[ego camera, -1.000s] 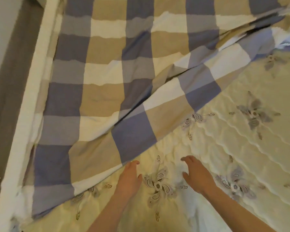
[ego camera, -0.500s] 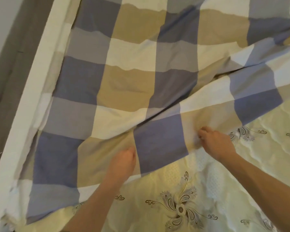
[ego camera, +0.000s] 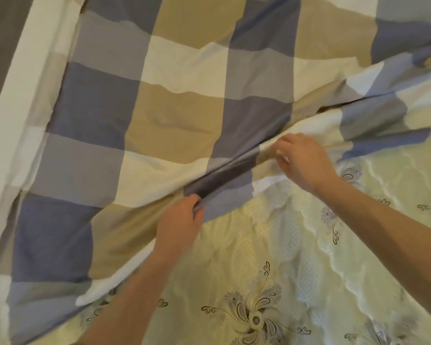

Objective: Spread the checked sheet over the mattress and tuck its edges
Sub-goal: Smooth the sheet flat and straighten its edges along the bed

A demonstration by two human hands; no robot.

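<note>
The sheet (ego camera: 174, 115) covers the far left part of the mattress (ego camera: 271, 257), its near edge running slantwise across it (the near right part lies bare). A ridge of bunched cloth runs between the hands. The left hand (ego camera: 182, 220) is closed on the fold near the edge. The right hand (ego camera: 301, 160) pinches the cloth farther along the ridge, fingers curled.

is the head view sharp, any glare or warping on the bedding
Head view: soft throughout, right hand slightly motion-blurred; warm dim light with mild sheen on the mattress at right; checked sheet evenly lit, shadowed in its fold; wide-angle bends the bed edge at left.
</note>
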